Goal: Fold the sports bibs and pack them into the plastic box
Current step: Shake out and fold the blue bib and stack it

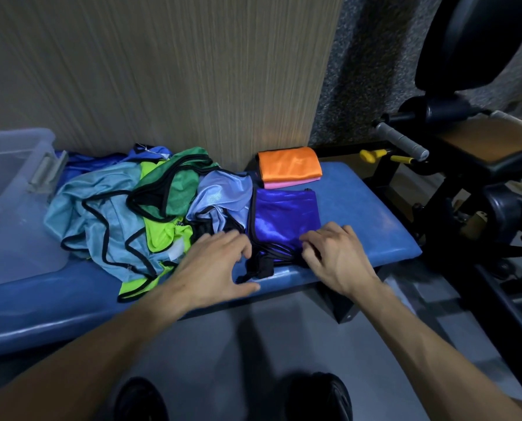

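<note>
Now both hands on purple bib [285, 218] near bench [375, 226] front edge.

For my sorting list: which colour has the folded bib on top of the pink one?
Orange, seen best in the head view.

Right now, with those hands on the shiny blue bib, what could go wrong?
The blue bib lies near the bench's front edge, and its black straps already reach that edge, so it might slide off. The left hand sits close to the unfolded pile, so a strap there could snag and drag along. The plastic box stands at the far left, beyond the pile, so carrying folded bibs across may undo them.
</note>
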Available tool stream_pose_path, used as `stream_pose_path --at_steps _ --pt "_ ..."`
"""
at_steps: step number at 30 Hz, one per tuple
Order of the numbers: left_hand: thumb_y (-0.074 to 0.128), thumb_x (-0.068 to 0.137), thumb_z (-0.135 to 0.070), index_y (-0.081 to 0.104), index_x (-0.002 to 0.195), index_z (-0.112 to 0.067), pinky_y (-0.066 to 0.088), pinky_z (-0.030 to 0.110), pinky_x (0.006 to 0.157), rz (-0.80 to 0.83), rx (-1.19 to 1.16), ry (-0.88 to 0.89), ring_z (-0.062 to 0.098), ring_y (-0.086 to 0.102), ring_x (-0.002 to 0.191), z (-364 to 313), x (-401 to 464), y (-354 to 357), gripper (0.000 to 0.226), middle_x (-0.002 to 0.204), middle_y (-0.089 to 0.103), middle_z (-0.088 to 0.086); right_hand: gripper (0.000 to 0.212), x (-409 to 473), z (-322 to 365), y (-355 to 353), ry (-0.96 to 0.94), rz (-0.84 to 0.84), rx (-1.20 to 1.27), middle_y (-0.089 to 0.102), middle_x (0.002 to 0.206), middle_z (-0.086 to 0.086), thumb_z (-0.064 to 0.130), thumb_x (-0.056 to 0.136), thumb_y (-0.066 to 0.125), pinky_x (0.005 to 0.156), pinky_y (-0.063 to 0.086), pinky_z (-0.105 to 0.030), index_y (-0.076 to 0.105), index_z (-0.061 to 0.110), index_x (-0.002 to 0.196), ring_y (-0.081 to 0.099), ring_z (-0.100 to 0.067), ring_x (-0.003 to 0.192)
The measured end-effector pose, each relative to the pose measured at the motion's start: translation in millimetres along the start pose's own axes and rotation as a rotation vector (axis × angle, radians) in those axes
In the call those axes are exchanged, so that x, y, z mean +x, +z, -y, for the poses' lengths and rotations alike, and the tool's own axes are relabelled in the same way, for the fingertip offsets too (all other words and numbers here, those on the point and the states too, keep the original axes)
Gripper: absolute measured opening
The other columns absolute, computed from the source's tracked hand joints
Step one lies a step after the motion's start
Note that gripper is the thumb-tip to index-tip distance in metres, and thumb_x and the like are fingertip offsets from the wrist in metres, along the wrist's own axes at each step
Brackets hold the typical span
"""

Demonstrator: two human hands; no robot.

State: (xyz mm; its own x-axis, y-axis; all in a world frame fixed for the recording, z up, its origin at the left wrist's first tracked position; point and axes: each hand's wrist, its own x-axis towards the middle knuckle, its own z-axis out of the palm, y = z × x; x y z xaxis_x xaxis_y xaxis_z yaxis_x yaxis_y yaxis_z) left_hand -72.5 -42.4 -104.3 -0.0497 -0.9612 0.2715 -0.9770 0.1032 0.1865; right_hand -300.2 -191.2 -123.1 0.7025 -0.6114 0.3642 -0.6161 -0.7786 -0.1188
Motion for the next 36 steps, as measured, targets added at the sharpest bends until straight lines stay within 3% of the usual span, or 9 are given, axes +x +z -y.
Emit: stream_pose_path --at_steps 5,10,14,17,22,25,29,32,36 --pt "0.080 0.077 -0.043 0.060 0.091 -0.029 0.037 0.030 0.067 -0.148 -0.056 -0.125 0.011 0.064 0.074 -11.9 -12.4 23.3 0.028 0.075 0.061 -0.016 0.056 -6.7 10.4 -5.5 -0.032 0.047 -0.079 0.071 0.090 0.005 0.059 0.085 0.047 0.083 0.041 -0.042 0.069 0.021 0.120 0.057 -0.024 0.101" --pt "0.074 0.088 -0.031 0.066 0.099 -0.025 0.051 0.034 0.074 -0.166 -0.203 -0.178 0.013 0.061 0.077 -16.0 -8.6 28.3 0.015 0.086 0.064 -0.015 0.064 -5.3 23.3 -0.5 -0.026 0.078 -0.159 0.070 0.092 0.002 0.065 0.080 0.052 0.084 0.040 -0.044 0.067 0.020 0.122 0.056 -0.027 0.103" --pt "0.078 0.087 -0.024 0.071 0.099 -0.022 0.042 0.022 0.070 -0.160 -0.310 -0.219 0.006 0.049 0.067 -16.8 -1.6 28.9 0.014 0.075 0.048 -0.019 0.060 -6.4 23.8 1.0 -0.025 0.065 -0.154 0.069 0.091 0.000 0.061 0.080 0.051 0.083 0.040 -0.044 0.067 0.018 0.119 0.057 -0.028 0.101" --pt "0.080 0.084 -0.021 0.073 0.095 -0.024 0.042 0.020 0.068 -0.110 -0.338 -0.211 0.003 0.048 0.063 -20.5 5.2 29.0 0.013 0.074 0.047 -0.015 0.059 -7.2 24.3 2.9 -0.023 0.055 -0.152 0.067 0.088 0.000 0.060 0.081 0.050 0.082 0.041 -0.044 0.068 0.016 0.116 0.058 -0.028 0.099" --pt "0.069 0.087 -0.021 0.069 0.094 -0.024 0.051 0.031 0.077 -0.016 -0.243 -0.105 0.007 0.051 0.076 -23.6 8.0 29.1 0.008 0.083 0.051 -0.012 0.057 -7.9 23.5 4.3 -0.025 0.041 -0.142 0.064 0.085 0.001 0.058 0.081 0.050 0.082 0.043 -0.045 0.068 0.015 0.114 0.058 -0.027 0.095" --pt "0.066 0.078 -0.024 0.067 0.101 -0.022 0.050 0.030 0.085 -0.006 -0.180 -0.036 0.014 0.055 0.090 -26.2 2.3 33.3 0.023 0.094 0.055 -0.009 0.058 -8.6 22.9 4.9 -0.031 0.033 -0.132 0.063 0.086 0.001 0.058 0.081 0.051 0.082 0.043 -0.046 0.069 0.015 0.116 0.059 -0.028 0.094" --pt "0.080 0.070 -0.047 0.061 0.100 -0.024 0.048 0.035 0.079 -0.005 0.026 -0.010 0.020 0.053 0.089 -29.3 -3.1 48.9 0.043 0.097 0.053 -0.006 0.058 -10.4 23.0 2.5 -0.044 0.063 -0.119 0.062 0.091 0.002 0.059 0.083 0.049 0.087 0.040 -0.047 0.066 0.021 0.123 0.059 -0.027 0.099" --pt "0.079 0.077 -0.042 0.062 0.096 -0.022 0.049 0.038 0.074 -0.117 0.036 -0.012 0.023 0.054 0.085 -30.7 -2.4 55.3 0.032 0.092 0.055 -0.004 0.058 -9.2 23.5 0.7 -0.065 0.092 -0.121 0.064 0.097 0.001 0.059 0.085 0.048 0.093 0.037 -0.048 0.062 0.025 0.130 0.058 -0.026 0.109" --pt "0.058 0.093 -0.033 0.065 0.097 -0.022 0.046 0.037 0.072 -0.217 0.087 0.075 0.024 0.053 0.083 -30.6 -6.6 52.2 0.014 0.091 0.056 -0.003 0.060 -10.6 22.5 3.7 -0.098 0.095 -0.180 0.064 0.105 -0.002 0.058 0.087 0.045 0.102 0.034 -0.056 0.056 0.031 0.139 0.058 -0.027 0.117"
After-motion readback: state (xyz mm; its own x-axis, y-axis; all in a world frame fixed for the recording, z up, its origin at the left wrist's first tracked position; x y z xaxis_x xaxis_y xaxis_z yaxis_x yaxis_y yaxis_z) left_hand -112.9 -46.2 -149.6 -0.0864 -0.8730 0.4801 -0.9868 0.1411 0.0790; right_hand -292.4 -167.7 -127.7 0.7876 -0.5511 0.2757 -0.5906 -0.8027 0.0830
